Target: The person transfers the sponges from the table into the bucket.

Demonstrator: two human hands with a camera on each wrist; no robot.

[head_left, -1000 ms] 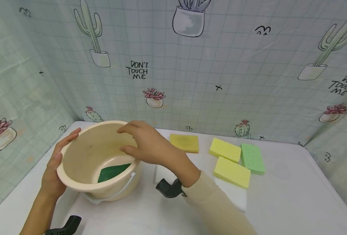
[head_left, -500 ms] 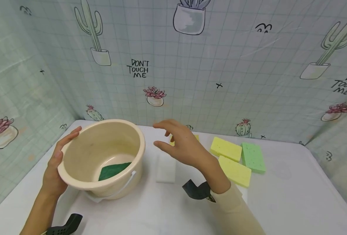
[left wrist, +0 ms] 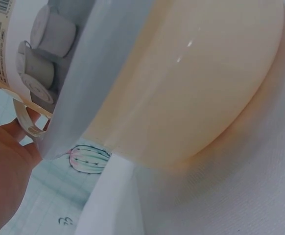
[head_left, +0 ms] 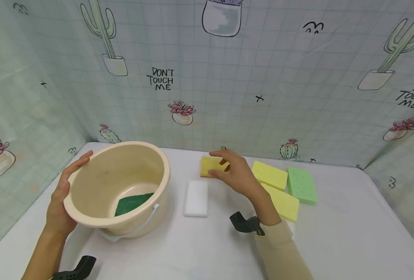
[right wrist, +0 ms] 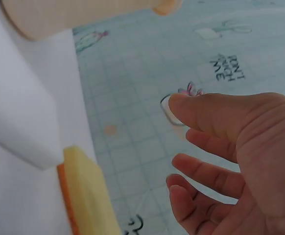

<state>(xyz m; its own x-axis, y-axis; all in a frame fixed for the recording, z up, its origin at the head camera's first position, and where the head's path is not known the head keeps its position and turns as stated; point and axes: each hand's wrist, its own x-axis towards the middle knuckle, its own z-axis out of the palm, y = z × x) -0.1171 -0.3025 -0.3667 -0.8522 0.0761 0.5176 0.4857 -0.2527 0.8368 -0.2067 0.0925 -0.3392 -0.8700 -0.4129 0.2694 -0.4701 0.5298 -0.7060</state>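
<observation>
My left hand [head_left: 60,206] grips the left side of a cream bucket [head_left: 158,216] at its rim. The bucket tilts toward me, and a dark green piece [head_left: 133,204], perhaps a scouring pad, lies on its bottom. In the left wrist view the bucket's outer wall [left wrist: 206,88] shows a printed label. My right hand [head_left: 240,175] hovers with fingers apart and nothing between them. It overlaps the right part of a yellow sponge [head_left: 208,166] at the back of the table. The right wrist view shows an orange layer on this sponge [right wrist: 91,196], apart from the fingers.
A white block-shaped sponge [head_left: 196,199] lies right of the bucket. Farther right are two pale yellow sponges [head_left: 270,175] and a green sponge [head_left: 301,186], partly behind my right arm. A cactus-print curtain [head_left: 228,89] stands behind the white table [head_left: 350,229].
My right hand has come out from over the bucket's rim and moved right, to the yellow sponge at the back, uncovering the white sponge. My left hand has stayed on the bucket.
</observation>
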